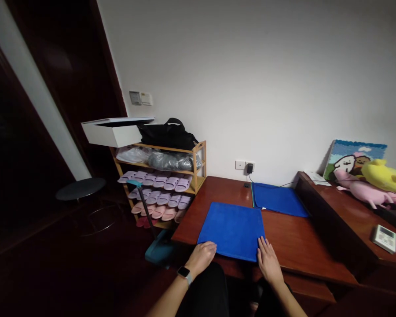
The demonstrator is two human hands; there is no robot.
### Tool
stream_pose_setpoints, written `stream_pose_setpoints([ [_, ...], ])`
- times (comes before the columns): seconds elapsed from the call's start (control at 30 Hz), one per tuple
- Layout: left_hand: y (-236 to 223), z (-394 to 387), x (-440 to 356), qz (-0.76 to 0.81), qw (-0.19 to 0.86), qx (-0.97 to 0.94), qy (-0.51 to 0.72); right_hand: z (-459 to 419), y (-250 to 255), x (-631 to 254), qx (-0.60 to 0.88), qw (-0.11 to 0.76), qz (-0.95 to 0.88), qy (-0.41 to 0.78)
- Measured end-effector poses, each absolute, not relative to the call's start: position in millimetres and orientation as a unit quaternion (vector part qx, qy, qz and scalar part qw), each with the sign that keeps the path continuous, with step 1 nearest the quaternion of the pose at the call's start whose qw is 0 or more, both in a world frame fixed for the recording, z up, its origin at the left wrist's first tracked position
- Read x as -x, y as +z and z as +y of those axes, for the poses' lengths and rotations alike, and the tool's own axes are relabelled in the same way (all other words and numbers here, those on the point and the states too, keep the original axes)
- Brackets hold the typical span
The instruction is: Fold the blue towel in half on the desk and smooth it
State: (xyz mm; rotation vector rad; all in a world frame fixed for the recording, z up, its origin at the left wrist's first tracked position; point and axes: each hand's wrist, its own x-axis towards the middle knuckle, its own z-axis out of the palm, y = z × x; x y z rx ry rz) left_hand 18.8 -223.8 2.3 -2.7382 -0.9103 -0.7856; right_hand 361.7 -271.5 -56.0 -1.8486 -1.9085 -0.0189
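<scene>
A flat blue cloth (234,229), roughly square, lies spread on the reddish-brown wooden desk (300,246) in front of me. At its near left corner is my left hand (203,256), with a watch on the wrist; its fingers are bent and closed over the cloth's edge. My right hand (269,259) rests on the near right corner, its fingers stretched out along the side edge. Farther back, a second pile of blue cloth (279,198) lies folded or stacked near the wall.
A black plug adapter (250,168) trails a cable across the back cloth. Right, a raised ledge holds plush toys (363,189) and a white remote-like device (385,238). Left stand a slipper rack (199,169), a teal dustpan (160,248) and a round stool (81,189).
</scene>
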Motion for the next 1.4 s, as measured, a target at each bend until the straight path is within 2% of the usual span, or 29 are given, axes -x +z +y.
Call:
stream_pose_setpoints([
  [0.27,17,-226,-11,-0.311,0.023,0.913,-0.262,-319,-45,-391,0.551,0.246,-0.798,0.004],
  [0.57,21,-229,-15,-0.301,0.044,0.914,-0.268,-331,-45,-399,0.559,0.262,-0.786,0.033],
  [0.9,24,-232,-17,-0.305,0.066,0.917,-0.249,-329,-49,-400,0.532,0.244,-0.810,-0.038],
  [1.1,31,-242,-53,-0.302,0.064,0.922,-0.234,-327,-49,-391,0.548,0.221,-0.802,-0.087],
  [1.4,22,-246,-72,-0.289,0.057,0.927,-0.233,-325,-48,-384,0.539,0.252,-0.799,-0.085],
])
